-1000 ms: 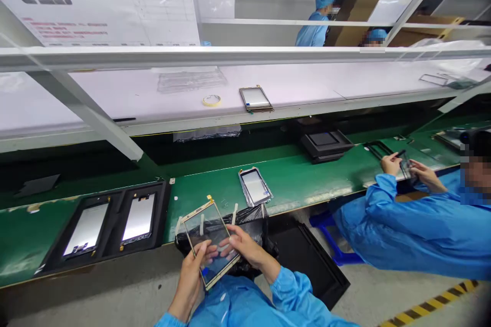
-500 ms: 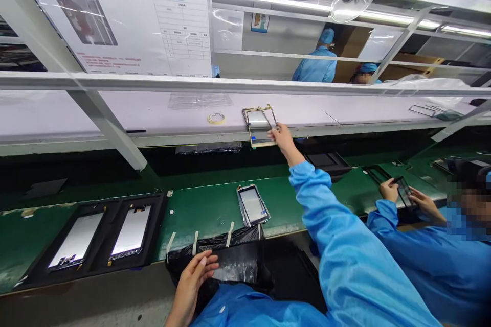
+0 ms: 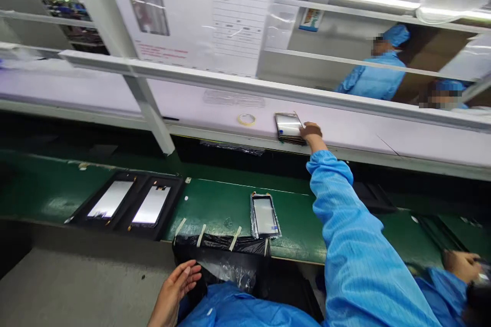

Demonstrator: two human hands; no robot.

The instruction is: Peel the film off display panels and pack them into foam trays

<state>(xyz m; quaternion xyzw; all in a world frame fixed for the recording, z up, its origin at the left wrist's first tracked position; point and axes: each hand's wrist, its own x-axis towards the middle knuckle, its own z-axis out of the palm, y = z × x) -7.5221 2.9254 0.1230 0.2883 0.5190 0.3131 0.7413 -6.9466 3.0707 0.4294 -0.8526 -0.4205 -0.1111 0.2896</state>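
On the white shelf, my right hand (image 3: 312, 133) has its fingers curled at the right edge of a stack of framed touch-screen panels (image 3: 289, 126), closed on the top panel's edge. Part of those fingers is hidden. My left hand (image 3: 178, 283) is held low in front of the bench, loosely bent, fingers a little apart and with nothing in it. On the green bench between them lies another touch-screen panel (image 3: 264, 216) in clear film. To the left, two bright display screens (image 3: 151, 205) rest in the compartments of a black foam tray (image 3: 132, 202).
A roll of tape (image 3: 246, 119) and clear film sheets (image 3: 233, 98) lie on the shelf (image 3: 345, 138). A black plastic bag (image 3: 222, 242) is taped to the bench edge. A slanted white post (image 3: 153, 112) stands left. A co-worker's hand (image 3: 462, 265) is at far right.
The panel my right hand held tilted above the shelf now lies flat on the stack. The camera has turned left. My left hand remains low and empty.
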